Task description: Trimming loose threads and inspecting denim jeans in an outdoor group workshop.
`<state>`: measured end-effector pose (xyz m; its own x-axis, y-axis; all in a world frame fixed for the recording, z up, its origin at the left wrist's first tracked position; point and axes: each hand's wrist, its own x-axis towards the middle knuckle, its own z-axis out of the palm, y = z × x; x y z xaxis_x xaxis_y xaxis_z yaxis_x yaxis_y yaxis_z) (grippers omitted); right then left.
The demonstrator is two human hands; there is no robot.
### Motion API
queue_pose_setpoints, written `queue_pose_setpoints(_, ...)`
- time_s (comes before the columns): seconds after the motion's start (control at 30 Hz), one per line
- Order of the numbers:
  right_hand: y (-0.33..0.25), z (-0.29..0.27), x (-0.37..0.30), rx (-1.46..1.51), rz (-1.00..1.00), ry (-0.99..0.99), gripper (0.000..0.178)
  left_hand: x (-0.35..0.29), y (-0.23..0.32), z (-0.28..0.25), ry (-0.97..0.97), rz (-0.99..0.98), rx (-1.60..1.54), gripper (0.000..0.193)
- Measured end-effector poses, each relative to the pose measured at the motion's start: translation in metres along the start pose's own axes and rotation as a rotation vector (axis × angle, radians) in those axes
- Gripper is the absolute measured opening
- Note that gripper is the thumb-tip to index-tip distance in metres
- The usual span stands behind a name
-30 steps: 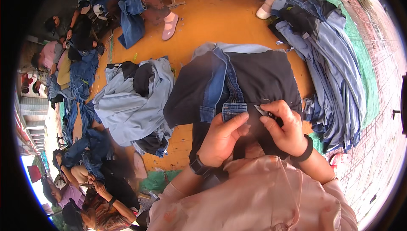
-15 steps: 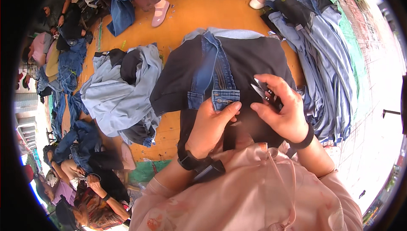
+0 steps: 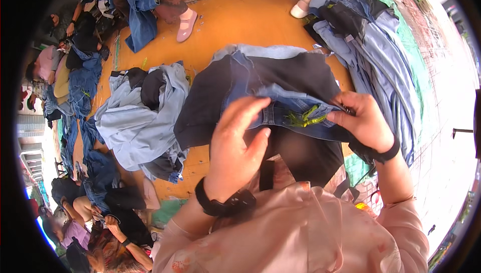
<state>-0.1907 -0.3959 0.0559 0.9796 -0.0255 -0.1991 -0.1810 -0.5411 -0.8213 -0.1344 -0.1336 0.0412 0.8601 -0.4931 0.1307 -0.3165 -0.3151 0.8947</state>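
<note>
The left hand was spread, the right hand curled.
At mid-frame, left thumb and forefinger were parted; at centre right, the right fingertips were held pinched.

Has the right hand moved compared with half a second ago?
Yes: the right hand has moved rightward, closer to the long pile of light-blue garments lying on the right.

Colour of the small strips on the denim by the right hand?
The strips are bright yellow-green, best seen in the head view.
</note>
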Motion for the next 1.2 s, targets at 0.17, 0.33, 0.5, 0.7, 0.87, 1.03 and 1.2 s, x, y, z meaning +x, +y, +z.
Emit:
queue_pose_setpoints(0.17,0.012,-0.036,0.04,0.398,0.084,-0.195,0.014,0.061,-0.005,-0.018,0.057,0.336,0.594,0.057)
queue_pose_setpoints(0.33,0.034,-0.046,0.052,0.489,0.252,-0.091,0.018,0.099,-0.037,-0.019,-0.339,0.216,0.52,0.022)
queue_pose_setpoints(0.5,0.054,-0.067,0.029,0.664,0.126,-0.141,0.018,0.091,-0.003,-0.011,-0.501,-0.032,0.048,0.028)
queue_pose_setpoints(0.7,0.058,-0.055,0.033,0.434,-0.111,-0.215,0.02,0.085,-0.005,-0.005,-0.444,-0.108,0.003,0.033)
queue_pose_setpoints(0.87,0.078,-0.023,0.051,0.492,-0.049,-0.169,0.017,0.078,-0.012,-0.004,-0.406,-0.088,0.211,0.032)
queue_pose_setpoints(1.03,0.071,-0.01,0.05,0.632,-0.06,-0.191,0.019,0.069,-0.019,-0.01,-0.357,-0.069,0.334,0.028)
queue_pose_setpoints(1.2,0.087,-0.017,0.041,0.597,-0.008,-0.066,0.022,0.077,-0.026,-0.016,-0.267,-0.114,0.391,0.026)
